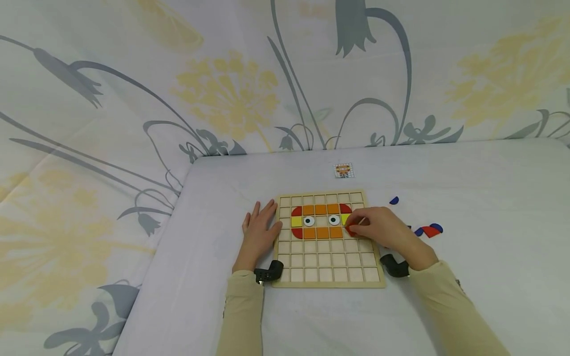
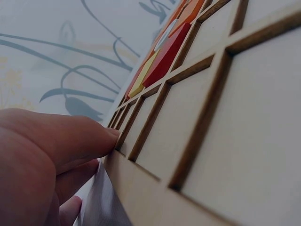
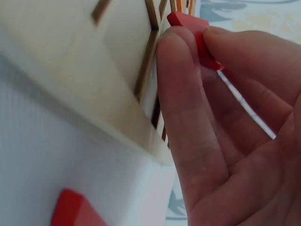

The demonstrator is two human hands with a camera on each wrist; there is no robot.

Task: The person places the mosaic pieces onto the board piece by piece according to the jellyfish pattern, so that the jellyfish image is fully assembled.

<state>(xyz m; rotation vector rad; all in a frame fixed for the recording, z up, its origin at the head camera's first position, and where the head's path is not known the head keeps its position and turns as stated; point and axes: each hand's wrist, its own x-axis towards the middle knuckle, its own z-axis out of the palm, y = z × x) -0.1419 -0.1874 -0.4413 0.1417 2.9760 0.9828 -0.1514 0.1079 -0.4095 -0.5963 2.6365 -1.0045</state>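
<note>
A wooden grid board point(image 1: 329, 285) lies on the white surface. My right hand point(image 1: 385, 230) pinches a red quarter-circle tile point(image 3: 188, 21) between thumb and fingers, close over the right end of the lower orange row point(image 1: 322, 233). Along the board's left edge rests my left hand point(image 1: 259, 232), fingers stretched out, thumb at the frame. Set in the grid are orange squares, red rounded corners point(image 1: 297, 211), yellow tiles point(image 1: 296, 221) and two round eye tiles point(image 1: 308, 221). The right fingers partly cover the yellow tile at the right.
Behind the board lies a small picture card point(image 1: 344, 170) with a gridded pattern. To the right are a blue tile point(image 1: 394, 200) and a loose group with a red tile point(image 1: 430, 231) and a blue one point(image 1: 437, 227). Patterned fabric point(image 1: 231, 99) rises at the back and left.
</note>
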